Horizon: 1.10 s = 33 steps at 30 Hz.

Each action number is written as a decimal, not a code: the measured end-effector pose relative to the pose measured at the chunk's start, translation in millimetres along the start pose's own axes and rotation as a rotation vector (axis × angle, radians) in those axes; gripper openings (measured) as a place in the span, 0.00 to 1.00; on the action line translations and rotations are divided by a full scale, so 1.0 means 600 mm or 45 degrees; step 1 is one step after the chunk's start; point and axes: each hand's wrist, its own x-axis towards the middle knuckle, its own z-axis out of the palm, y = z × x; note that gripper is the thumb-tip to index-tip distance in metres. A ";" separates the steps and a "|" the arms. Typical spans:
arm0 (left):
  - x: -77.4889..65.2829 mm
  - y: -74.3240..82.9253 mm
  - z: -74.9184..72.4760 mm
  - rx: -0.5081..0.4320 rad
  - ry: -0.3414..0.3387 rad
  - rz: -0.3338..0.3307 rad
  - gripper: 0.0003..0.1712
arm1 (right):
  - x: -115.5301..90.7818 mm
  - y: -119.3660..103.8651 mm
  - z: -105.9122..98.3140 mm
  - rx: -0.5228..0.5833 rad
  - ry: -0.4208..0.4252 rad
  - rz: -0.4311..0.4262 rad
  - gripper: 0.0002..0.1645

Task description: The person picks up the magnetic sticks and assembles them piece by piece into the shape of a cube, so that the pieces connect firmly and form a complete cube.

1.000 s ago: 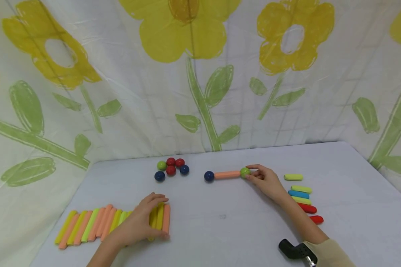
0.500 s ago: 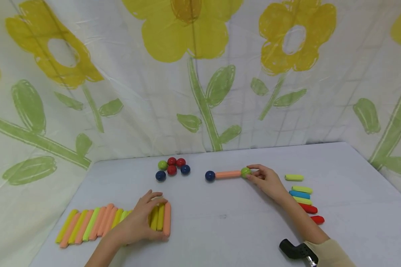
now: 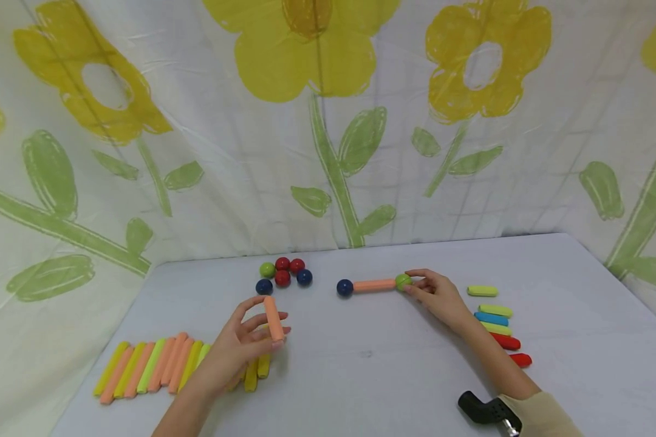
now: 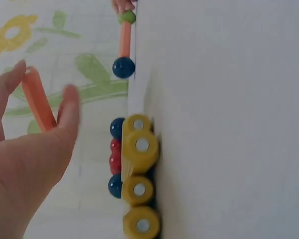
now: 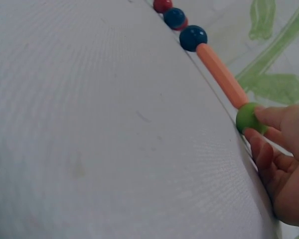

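Pinched by its two ends between thumb and index finger, an orange stick [image 3: 274, 318] is held above the table by my left hand [image 3: 234, 346]. The same orange stick [image 4: 38, 98] shows tilted in the left wrist view, apart from the yellow sticks [image 4: 141, 144] with pale round end caps. With thumb and fingers, my right hand [image 3: 438, 303] grips a green ball [image 3: 401, 281]. That ball joins one end of another orange stick [image 3: 374, 285], which has a dark blue ball [image 3: 345, 287] at its other end. In the right wrist view this joined piece [image 5: 222, 74] lies along the table.
Left of the middle is a row of yellow, orange and green sticks [image 3: 152, 367], partly behind my left hand. A cluster of red, blue and green balls [image 3: 282, 278] sits at the back. Short sticks [image 3: 492, 318] lie beside my right forearm, near a black angled object [image 3: 478, 408].
My left hand has lifted the orange stick off the right end of the row, raising and tilting it. The right hand stays on the green ball.
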 end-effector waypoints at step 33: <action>-0.001 -0.013 0.004 -0.236 -0.019 -0.025 0.43 | 0.135 -0.172 0.196 -0.184 -0.212 -0.378 0.19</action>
